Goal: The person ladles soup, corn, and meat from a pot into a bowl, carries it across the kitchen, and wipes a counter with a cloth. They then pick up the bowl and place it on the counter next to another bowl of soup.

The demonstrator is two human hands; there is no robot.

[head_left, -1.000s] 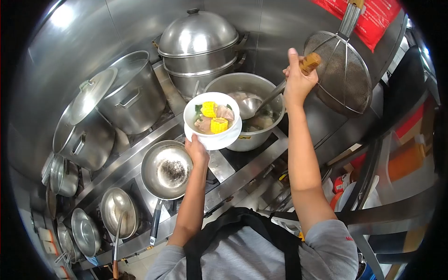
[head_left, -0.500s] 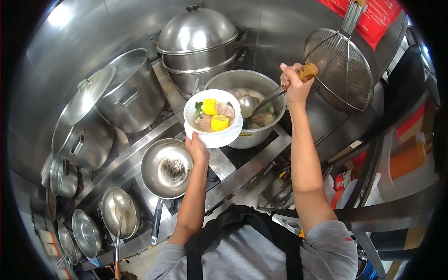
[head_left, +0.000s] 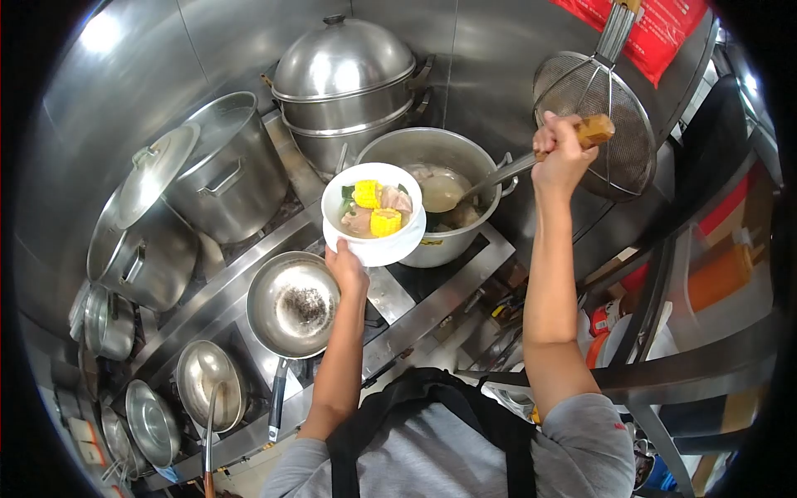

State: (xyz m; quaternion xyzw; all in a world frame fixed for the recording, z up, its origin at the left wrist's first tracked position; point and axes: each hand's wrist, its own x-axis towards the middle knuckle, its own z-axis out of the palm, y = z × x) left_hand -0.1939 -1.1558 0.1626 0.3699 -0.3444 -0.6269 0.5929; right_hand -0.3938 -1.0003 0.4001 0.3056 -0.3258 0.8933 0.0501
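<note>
My left hand (head_left: 345, 267) grips a white saucer (head_left: 406, 251) from below, its thumb at the edge. On it stands a white bowl (head_left: 327, 209) holding pieces of yellow corn (head_left: 367, 194), meat (head_left: 396, 200), green leaves and some broth. In my right hand (head_left: 562, 149) is a long ladle (head_left: 503, 173), gripped near its wooden handle end. The ladle's bowl rests down in the soup of a large metal pot (head_left: 443, 254), just right of the white bowl. Meat pieces show in that pot's cloudy broth.
A domed steamer (head_left: 344, 62) stands behind the soup pot. Tall stockpots (head_left: 237, 178) sit at the left. A frying pan (head_left: 295, 303) and a wok (head_left: 202, 378) with another ladle lie nearer. A wire strainer (head_left: 635, 124) hangs at the right, by my right hand.
My right hand has moved right and slightly down, and the ladle has sunk into the soup, now filled with broth. The bowl and saucer stay almost in place.
</note>
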